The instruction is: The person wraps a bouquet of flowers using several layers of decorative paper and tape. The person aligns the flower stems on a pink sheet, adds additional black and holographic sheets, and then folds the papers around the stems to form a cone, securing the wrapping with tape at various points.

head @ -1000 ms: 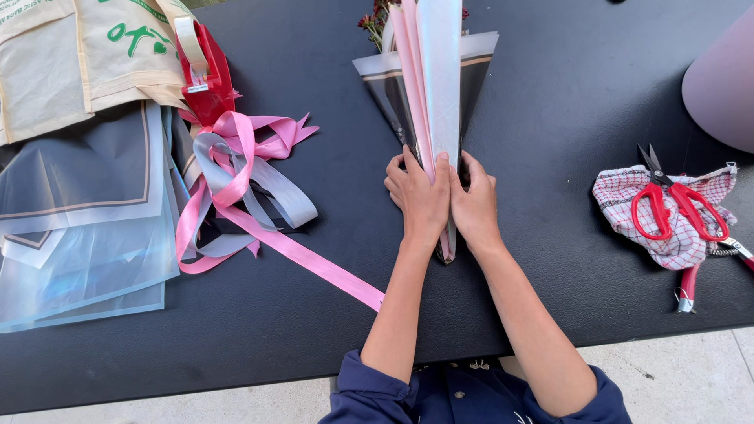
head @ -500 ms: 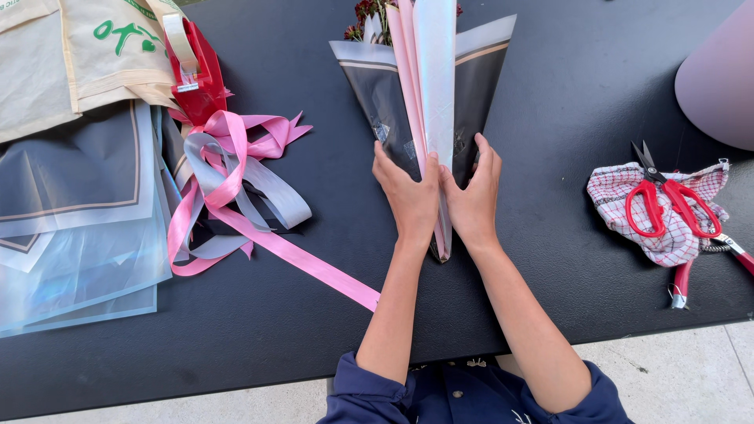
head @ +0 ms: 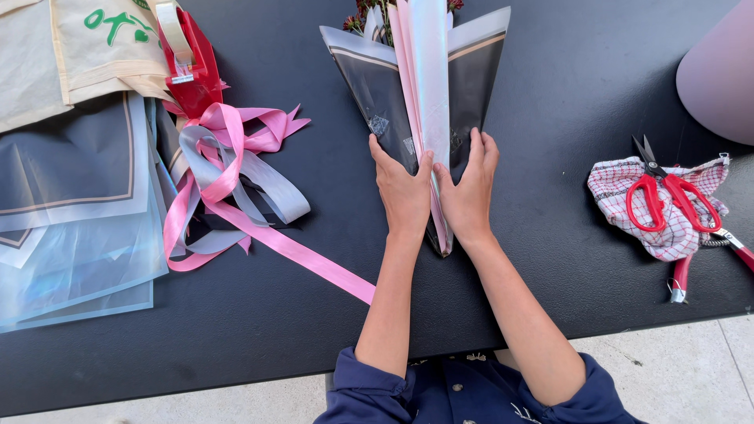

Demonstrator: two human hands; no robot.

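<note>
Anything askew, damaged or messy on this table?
Nothing damaged. The pink and grey ribbons lie in a loose tangle by the red tape dispenser, one pink tail trailing toward the left hand. Both hands, left and right hand, press the wrapped bouquet flat.

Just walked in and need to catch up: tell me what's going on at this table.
A person presses both hands, left hand and right hand, flat on a cone-shaped bouquet wrap of dark and pale sheets lying on the black table; dark red flowers peek out at the far end. Pink and grey ribbons lie to the left, red scissors on a checked cloth to the right.
</note>
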